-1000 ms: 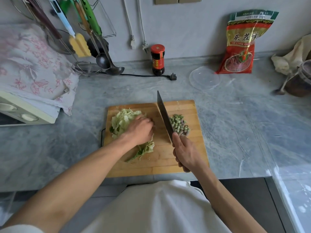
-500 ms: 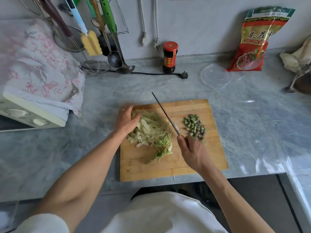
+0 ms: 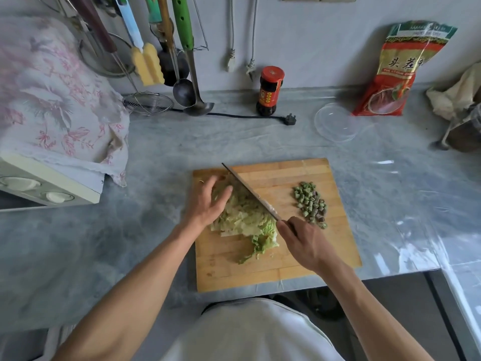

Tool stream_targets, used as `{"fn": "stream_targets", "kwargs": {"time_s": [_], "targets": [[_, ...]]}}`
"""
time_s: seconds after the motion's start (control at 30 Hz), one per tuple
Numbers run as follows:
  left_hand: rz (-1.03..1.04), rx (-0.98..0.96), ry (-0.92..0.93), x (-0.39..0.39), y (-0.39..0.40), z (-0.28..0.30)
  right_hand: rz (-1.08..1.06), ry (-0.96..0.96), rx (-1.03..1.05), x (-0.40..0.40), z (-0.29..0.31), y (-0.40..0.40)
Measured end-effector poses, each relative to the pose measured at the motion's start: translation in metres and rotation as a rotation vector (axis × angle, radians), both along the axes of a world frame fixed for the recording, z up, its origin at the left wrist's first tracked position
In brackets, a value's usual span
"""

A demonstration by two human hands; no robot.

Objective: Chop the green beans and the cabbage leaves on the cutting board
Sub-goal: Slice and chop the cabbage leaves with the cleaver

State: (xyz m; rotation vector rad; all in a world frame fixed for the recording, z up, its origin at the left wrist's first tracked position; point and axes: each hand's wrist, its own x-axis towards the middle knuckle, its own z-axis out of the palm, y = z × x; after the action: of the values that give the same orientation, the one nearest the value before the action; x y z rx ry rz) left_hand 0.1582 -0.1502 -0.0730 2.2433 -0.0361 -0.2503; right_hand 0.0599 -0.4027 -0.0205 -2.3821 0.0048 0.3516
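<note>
A wooden cutting board (image 3: 299, 259) lies on the grey counter in front of me. Pale green cabbage leaves (image 3: 247, 220), partly cut, are heaped on its left half. A small pile of chopped green bean pieces (image 3: 311, 204) sits on its right half. My left hand (image 3: 208, 204) rests on the left side of the cabbage with fingers spread and nearly straight. My right hand (image 3: 304, 243) grips the handle of a cleaver (image 3: 247, 191), whose blade runs diagonally along the cabbage's right edge, tip toward the board's far left corner.
A dark sauce bottle (image 3: 269, 91), a black plug and cord (image 3: 289, 119), a clear plastic lid (image 3: 337, 122) and a red noodle packet (image 3: 398, 71) stand behind the board. Ladles and a strainer (image 3: 148, 102) hang at back left. A cloth-covered appliance (image 3: 52, 105) fills the left.
My left hand slid from the top of the cabbage to its left side and now lies flatter on the heap. The cleaver swung over from beside the beans to the cabbage's right edge.
</note>
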Motion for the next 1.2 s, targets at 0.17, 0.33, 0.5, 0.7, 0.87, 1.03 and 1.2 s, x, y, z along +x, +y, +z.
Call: {"fn": "stream_targets", "kwargs": {"time_s": [0.17,0.33,0.5,0.7,0.87,1.03,1.2], "targets": [[-0.218,0.109,0.0,0.033,-0.007,0.007,-0.071,0.003,0.04,0.021,0.01,-0.004],[-0.338,0.107,0.078,0.026,-0.018,0.009,-0.031,0.011,0.032,0.011,0.002,0.003],[-0.23,-0.105,0.077,0.003,-0.018,0.012,-0.02,0.062,0.052,-0.005,0.0,0.002],[0.216,-0.06,-0.295,-0.018,-0.002,0.033,0.062,-0.142,-0.094,-0.006,0.011,-0.018],[-0.127,-0.07,-0.548,-0.035,-0.012,0.083,0.239,-0.283,-0.28,-0.001,0.015,-0.022],[-0.476,0.237,-0.218,-0.054,-0.029,0.08,0.455,-0.452,-0.282,-0.004,0.013,-0.013],[-0.346,0.302,0.073,-0.041,-0.022,0.062,0.598,-0.547,-0.238,-0.009,0.0,-0.009]]}}
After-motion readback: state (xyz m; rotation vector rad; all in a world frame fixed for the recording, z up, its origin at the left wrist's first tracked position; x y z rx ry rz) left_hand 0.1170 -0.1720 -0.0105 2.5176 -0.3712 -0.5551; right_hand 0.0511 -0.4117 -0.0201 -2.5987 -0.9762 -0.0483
